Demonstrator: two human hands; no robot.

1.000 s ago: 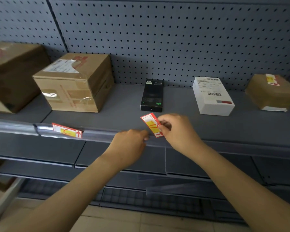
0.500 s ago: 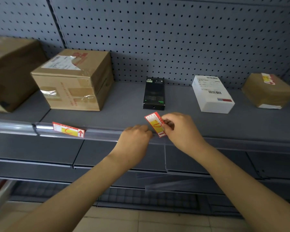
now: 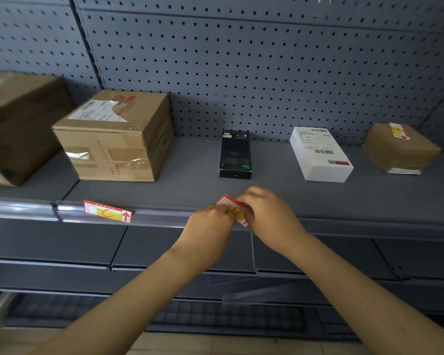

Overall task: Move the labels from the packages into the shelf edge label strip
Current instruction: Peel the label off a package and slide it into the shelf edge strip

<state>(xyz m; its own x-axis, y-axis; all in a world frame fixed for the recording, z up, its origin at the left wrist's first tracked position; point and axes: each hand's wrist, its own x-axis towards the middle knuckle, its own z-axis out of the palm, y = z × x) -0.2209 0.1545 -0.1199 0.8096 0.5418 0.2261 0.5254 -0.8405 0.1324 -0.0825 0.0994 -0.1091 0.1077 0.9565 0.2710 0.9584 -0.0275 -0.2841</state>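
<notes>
A red and yellow label (image 3: 235,210) is held at the shelf edge label strip (image 3: 159,217), in front of the black box (image 3: 235,155). My right hand (image 3: 267,216) pinches its right side. My left hand (image 3: 210,226) is curled at the strip with its fingertips on the label's left side. Another red and yellow label (image 3: 107,211) sits in the strip further left. A third label (image 3: 398,130) lies on top of the small brown package (image 3: 400,149) at the far right.
A cardboard box (image 3: 116,135) and a bigger brown box (image 3: 18,124) stand on the left of the grey shelf (image 3: 190,183). A white box (image 3: 319,153) stands right of the black one. Lower shelves lie below, with a pegboard wall behind.
Both hands have closed in on the label. The label has come down lower to the strip, and my left fingertips now touch it.
</notes>
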